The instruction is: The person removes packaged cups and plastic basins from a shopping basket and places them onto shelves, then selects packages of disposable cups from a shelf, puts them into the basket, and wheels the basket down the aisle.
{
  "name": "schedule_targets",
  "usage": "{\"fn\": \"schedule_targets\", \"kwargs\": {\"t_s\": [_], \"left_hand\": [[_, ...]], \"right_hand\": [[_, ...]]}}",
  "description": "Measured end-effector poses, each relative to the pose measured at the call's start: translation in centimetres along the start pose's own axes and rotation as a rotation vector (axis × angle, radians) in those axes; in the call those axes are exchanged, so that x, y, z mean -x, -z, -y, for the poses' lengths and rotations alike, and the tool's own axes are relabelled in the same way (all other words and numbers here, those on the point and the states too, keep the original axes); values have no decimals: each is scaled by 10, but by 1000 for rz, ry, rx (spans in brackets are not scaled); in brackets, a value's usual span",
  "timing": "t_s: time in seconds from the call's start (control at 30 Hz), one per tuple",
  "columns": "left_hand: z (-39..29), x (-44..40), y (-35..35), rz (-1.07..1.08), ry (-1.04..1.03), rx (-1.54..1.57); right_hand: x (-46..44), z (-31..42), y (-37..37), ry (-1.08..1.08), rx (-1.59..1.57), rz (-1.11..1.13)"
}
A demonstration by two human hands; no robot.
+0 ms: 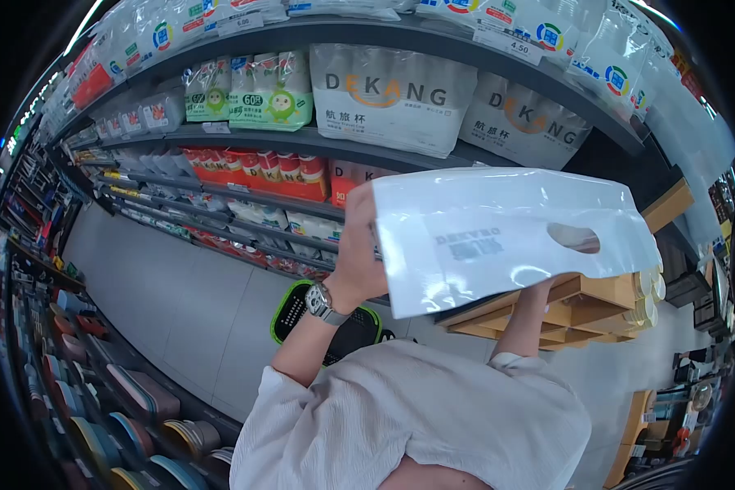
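Note:
A large white plastic package (514, 220) with an oval handle hole and faint lettering is held up in front of the shelves. My left hand (358, 249), with a watch (325, 302) on its wrist, grips the package's left edge. Behind the package's lower edge, my right hand (541, 287) supports it from below, its fingers mostly hidden. Just above stand DEKANG cup packs, one white (394, 98) and one grey (524, 122), on the shelf.
Shelves (286, 140) of bagged cups curve across the front. A black and green basket (353, 336) sits on the floor below. Wooden display shelving (576, 310) stands at the right. Bowls (131, 433) fill a rack at the lower left.

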State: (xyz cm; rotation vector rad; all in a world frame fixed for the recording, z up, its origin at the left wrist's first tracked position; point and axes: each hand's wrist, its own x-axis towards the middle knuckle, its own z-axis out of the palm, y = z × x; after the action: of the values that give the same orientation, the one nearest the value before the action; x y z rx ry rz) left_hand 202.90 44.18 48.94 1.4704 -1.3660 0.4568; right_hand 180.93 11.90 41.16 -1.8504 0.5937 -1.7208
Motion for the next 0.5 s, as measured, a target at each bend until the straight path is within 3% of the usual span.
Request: {"fn": "schedule_targets", "kwargs": {"t_s": [0.03, 0.07, 0.1, 0.13, 0.2, 0.27, 0.3, 0.37, 0.43, 0.47, 0.5], "left_hand": [[1, 22, 16, 1, 43, -72], [-15, 28, 44, 39, 170, -20], [-22, 43, 49, -283, 266, 210], [-25, 55, 62, -382, 328, 194], [-24, 85, 91, -491, 434, 155], [-19, 127, 123, -528, 915, 290], [-19, 150, 139, -546, 954, 273], [-24, 196, 165, -553, 1370, 460], [-21, 253, 177, -614, 1458, 397], [-20, 282, 183, -625, 1514, 376], [-21, 309, 187, -633, 1567, 357]], "right_hand": [[3, 42, -20, -22, -113, -9], [-11, 131, -44, -214, -188, 62], [-5, 176, -77, -283, -600, -58], [7, 186, -81, -299, -367, 170], [38, 221, -107, -281, -241, 474], [78, 221, -134, -519, -417, 734], [99, 218, -145, -543, -414, 772], [149, 207, -167, -683, -409, 1093], [203, 195, -181, -715, -327, 1295], [223, 202, -184, -590, -145, 1383], [246, 199, -186, -597, -145, 1415]]}}
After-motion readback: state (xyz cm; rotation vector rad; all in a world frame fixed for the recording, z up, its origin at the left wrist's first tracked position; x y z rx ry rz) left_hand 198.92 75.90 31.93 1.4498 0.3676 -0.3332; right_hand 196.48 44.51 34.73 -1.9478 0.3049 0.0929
